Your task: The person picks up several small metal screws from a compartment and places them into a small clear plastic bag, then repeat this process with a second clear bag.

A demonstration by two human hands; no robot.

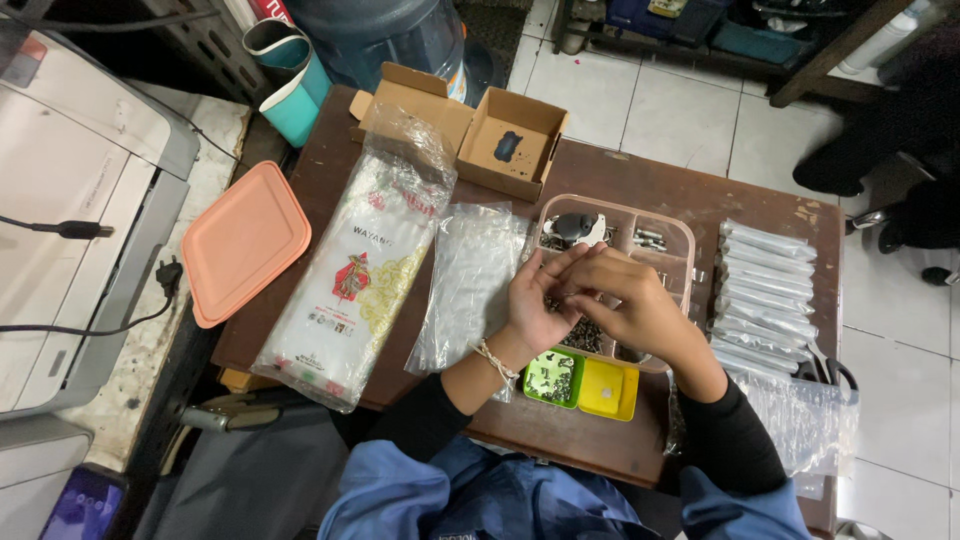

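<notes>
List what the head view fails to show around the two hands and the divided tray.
- What the left hand and right hand pinch: too small, covered by fingers.
- Middle of the pink divided tray: hidden under both hands.
- Small parts in the green box: too small to identify.
- Scissors: partly under clear bags.

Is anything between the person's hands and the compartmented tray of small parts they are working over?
Nothing visible. The left hand and right hand meet directly above the pink compartmented tray, fingertips together over its small dark parts. The plastic bags lie to the left, the row of packed sachets to the right, both outside the tray.
</notes>
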